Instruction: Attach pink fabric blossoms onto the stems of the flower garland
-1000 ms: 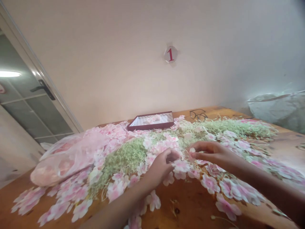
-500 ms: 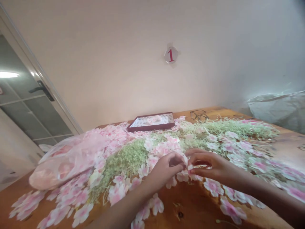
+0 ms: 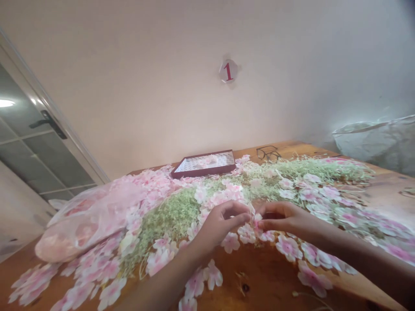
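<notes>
Over the middle of the wooden table, my two hands meet fingertip to fingertip. My right hand [image 3: 279,218] pinches a small pink and white artificial flower [image 3: 257,219] between thumb and fingers. Just left of it, my left hand [image 3: 227,219] has thumb and forefinger closed together near the same flower; what they grip is too small to make out. Loose pink blossoms [image 3: 230,242] lie right below the hands. Behind them is a heap of pink flowers [image 3: 223,196], with pale green stems [image 3: 171,214] piled to the left.
A dark red shallow box [image 3: 202,173] with flowers inside stands against the wall. Eyeglasses [image 3: 269,153] lie beside it. A clear bag of pink petals [image 3: 84,224] is at left; more green stems [image 3: 324,168] spread right. A white sack [image 3: 372,140] stands beyond the table.
My right hand's fingers have drawn closer together, and the pink flower between the hands shows more clearly. The camera view has shifted slightly.
</notes>
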Demonstrator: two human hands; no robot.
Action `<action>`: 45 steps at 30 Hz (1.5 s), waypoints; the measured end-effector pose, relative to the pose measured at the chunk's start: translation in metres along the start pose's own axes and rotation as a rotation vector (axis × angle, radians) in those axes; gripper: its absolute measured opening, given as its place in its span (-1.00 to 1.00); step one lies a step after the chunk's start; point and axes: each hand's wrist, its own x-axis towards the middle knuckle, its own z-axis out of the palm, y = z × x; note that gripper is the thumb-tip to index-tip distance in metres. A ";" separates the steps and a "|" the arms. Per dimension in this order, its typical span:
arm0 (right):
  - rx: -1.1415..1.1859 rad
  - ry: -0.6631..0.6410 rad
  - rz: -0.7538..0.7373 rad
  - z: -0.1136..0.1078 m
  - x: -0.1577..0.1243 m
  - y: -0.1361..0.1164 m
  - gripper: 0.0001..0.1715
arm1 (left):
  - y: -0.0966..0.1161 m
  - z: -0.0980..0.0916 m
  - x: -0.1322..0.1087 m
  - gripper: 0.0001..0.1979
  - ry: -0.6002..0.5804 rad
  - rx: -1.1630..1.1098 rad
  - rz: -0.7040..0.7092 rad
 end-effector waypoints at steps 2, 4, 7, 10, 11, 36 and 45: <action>0.047 -0.030 0.016 0.000 0.000 0.001 -0.77 | 0.002 0.001 -0.001 -0.77 0.021 -0.016 0.009; 0.049 -0.041 0.039 -0.001 0.001 0.003 -0.77 | 0.003 0.001 -0.001 -0.79 0.034 -0.049 0.023; -0.030 0.026 0.062 -0.006 0.001 0.003 -0.76 | 0.004 0.002 -0.002 -0.82 0.045 -0.119 0.031; -0.081 0.190 0.044 -0.011 0.000 -0.002 -0.74 | 0.004 0.001 -0.001 -0.82 0.088 -0.103 0.033; -0.095 0.243 0.023 -0.011 0.000 -0.005 -0.74 | 0.003 0.001 -0.001 -0.81 0.098 -0.076 0.034; -0.466 0.365 -0.120 0.009 -0.003 0.003 -0.78 | 0.003 0.010 -0.010 -0.76 -0.033 0.155 0.057; -0.479 0.345 -0.133 0.005 -0.001 0.008 -0.77 | 0.000 0.010 -0.009 -0.76 -0.017 0.070 0.040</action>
